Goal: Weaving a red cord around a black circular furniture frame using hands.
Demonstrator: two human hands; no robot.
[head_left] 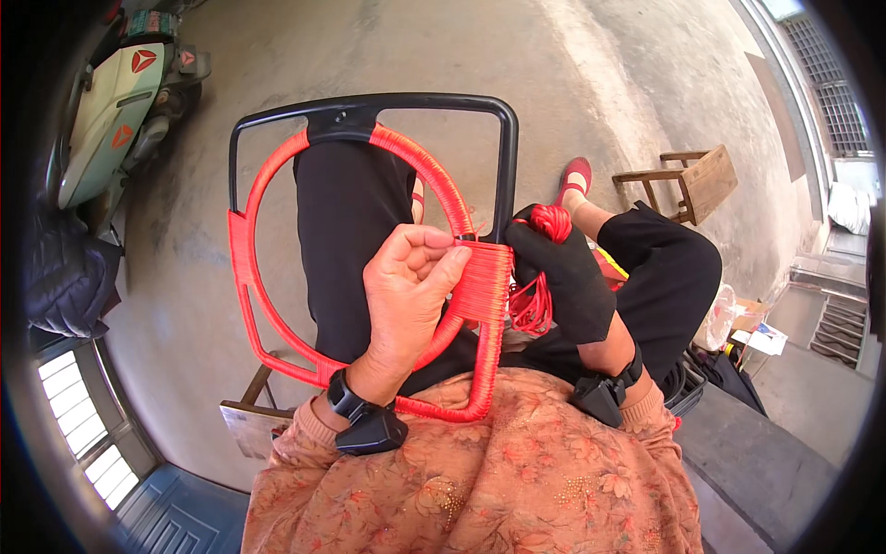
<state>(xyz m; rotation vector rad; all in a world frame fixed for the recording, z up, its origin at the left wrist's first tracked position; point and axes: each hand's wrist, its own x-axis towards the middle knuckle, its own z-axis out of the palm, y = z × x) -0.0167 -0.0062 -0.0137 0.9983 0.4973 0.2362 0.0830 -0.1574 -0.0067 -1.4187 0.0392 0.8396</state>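
A square black frame with a round ring inside it leans over my lap. Glossy red cord is wound tightly round most of the ring, the lower bars and a broad patch joining ring and frame at the right. My bare left hand is closed in a pinch at the top edge of that patch, where a short cord end sticks up. My right hand, in a black glove, is closed round a bundle of red cord beside the frame's right bar. Loose loops of cord hang below its fingers.
A green-and-white motor scooter stands at the far left, near a dark quilted cover. One small wooden stool is ahead to the right; another wooden seat is near my left elbow. Bags and papers lie at the right.
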